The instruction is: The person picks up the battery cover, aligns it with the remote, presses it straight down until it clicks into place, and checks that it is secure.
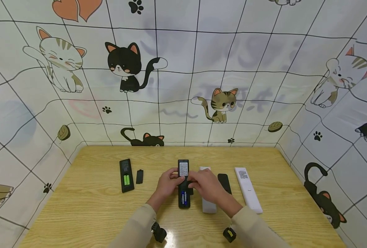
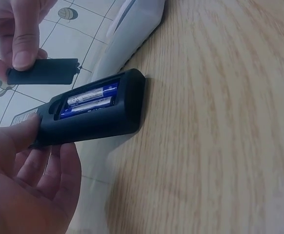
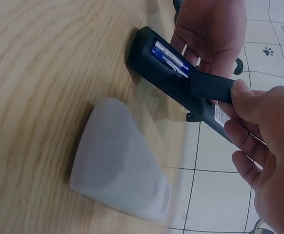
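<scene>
A black remote control (image 1: pixel 183 182) is held back side up above the table, with one end at or near the wood. My left hand (image 1: pixel 166 186) grips its label end, thumb on top and fingers underneath. Two blue-and-white batteries (image 2: pixel 91 100) lie side by side in its uncovered compartment. In my right hand (image 1: pixel 206 186) a black battery cover (image 2: pixel 47 72) is pinched between thumb and fingers. The right wrist view shows this battery cover (image 3: pixel 210 87) beside the compartment, over the middle of the remote; the head view mostly hides it behind the right hand.
At left lie another black remote (image 1: pixel 126 175) with green batteries and a loose black cover (image 1: pixel 139 176). To the right are a white remote (image 1: pixel 209 206) partly behind my hand, a black object (image 1: pixel 224 182), and a long white remote (image 1: pixel 248 189).
</scene>
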`<state>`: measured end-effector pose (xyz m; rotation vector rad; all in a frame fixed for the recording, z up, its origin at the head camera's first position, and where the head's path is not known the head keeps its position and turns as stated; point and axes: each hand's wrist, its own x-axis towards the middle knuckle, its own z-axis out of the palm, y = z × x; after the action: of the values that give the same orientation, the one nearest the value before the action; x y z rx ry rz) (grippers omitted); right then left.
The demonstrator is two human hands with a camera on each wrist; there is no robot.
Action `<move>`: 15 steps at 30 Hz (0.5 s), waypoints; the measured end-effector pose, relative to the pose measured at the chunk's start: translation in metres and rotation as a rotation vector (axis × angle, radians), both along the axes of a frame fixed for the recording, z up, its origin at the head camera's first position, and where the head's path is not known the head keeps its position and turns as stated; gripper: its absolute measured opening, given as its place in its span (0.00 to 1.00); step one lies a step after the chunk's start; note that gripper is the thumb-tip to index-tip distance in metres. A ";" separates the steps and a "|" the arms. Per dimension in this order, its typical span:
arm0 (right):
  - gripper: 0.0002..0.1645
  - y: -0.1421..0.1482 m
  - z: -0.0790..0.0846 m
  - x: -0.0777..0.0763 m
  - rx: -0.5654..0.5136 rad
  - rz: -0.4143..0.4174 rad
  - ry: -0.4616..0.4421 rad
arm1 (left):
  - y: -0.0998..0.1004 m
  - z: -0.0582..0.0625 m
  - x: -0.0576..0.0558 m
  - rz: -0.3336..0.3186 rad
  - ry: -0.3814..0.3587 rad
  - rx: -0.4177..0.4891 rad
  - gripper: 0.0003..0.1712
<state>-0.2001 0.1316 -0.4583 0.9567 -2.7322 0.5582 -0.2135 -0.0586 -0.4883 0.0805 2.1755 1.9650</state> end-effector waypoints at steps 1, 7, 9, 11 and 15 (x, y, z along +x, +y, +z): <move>0.08 -0.002 0.000 0.001 0.004 0.003 0.002 | 0.000 0.004 0.001 -0.003 0.004 0.001 0.22; 0.09 -0.008 -0.006 0.003 0.008 0.008 0.025 | -0.001 -0.002 -0.002 -0.005 0.005 0.032 0.22; 0.09 -0.009 -0.008 0.003 0.010 0.009 0.030 | 0.000 -0.011 -0.006 -0.003 0.009 0.036 0.22; 0.09 -0.010 -0.009 0.003 0.013 0.010 0.034 | 0.000 -0.019 -0.009 0.001 0.015 0.033 0.22; 0.09 -0.013 -0.011 0.004 0.011 0.014 0.028 | 0.001 -0.025 -0.011 0.010 0.015 0.020 0.23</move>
<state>-0.1961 0.1191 -0.4697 0.9792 -2.7091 0.5291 -0.2247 -0.0579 -0.5134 0.0878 2.1701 1.9987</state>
